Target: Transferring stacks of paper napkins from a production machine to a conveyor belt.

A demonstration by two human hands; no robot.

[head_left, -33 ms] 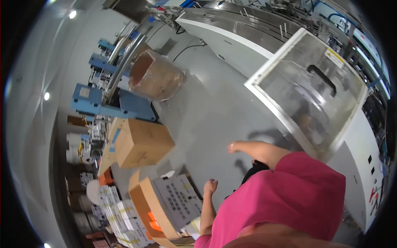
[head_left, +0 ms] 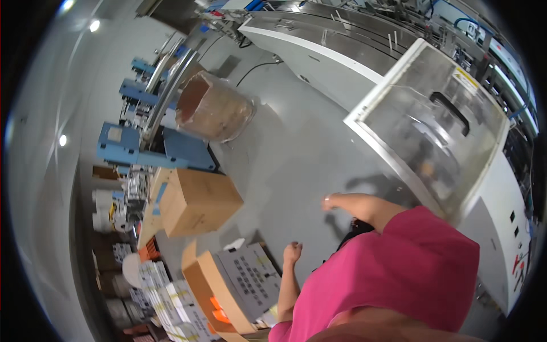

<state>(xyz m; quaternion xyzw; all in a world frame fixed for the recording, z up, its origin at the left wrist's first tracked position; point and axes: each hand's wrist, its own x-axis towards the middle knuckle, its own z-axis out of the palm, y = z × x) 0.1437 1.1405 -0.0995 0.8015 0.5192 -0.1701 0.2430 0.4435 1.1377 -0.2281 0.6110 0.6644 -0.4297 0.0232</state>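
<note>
My left hand [head_left: 293,252] is held over the floor, its fingers curled in and nothing seen in them. Beside it stands an open cardboard box [head_left: 225,285] with orange pieces [head_left: 219,310] inside; the hand does not touch it. Farther right, my right hand [head_left: 330,202] hangs in front of my body with the arm bent. Its fingers look folded in, small in the picture, and no object shows there. The nearest thing on that side is a white-framed clear machine cover [head_left: 393,168] with a black handle [head_left: 451,113], apart from the hand.
A closed cardboard box [head_left: 202,202] stands to the left. Behind it are blue machinery [head_left: 119,139] and a large plastic-wrapped brown drum [head_left: 219,108]. A long white machine [head_left: 307,62] runs along the far right. Stacked white cartons [head_left: 176,302] line the lower left.
The view has shifted slightly, so the surroundings sit a little differently. Both hands appear slightly farther right and remain without any visible object.
</note>
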